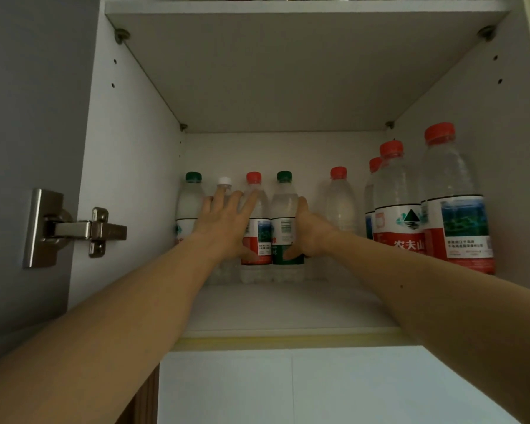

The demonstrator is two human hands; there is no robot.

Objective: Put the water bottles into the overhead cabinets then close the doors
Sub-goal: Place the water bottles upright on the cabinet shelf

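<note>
The overhead cabinet stands open, with its door swung to the left and the hinge exposed. All bottle positions below are given relative to the green-capped bottle standing upright near the middle of the back row.

The right hand grips this bottle: the palm lies against its right side and the thumb crosses the front of the green label.

The left hand is spread, fingers straight. It lies flat against the bottles immediately left of the green-capped bottle. The fingertips touch the red-capped bottle and reach the neck of the white-capped bottle. This hand grasps nothing.

Further left, a second green-capped bottle stands beside the cabinet side wall, partly behind the left wrist.

To the right, beyond the right hand, an unlabelled red-capped bottle stands apart from it. Three larger red-capped bottles stand along the right wall, nearer the front edge.
</note>
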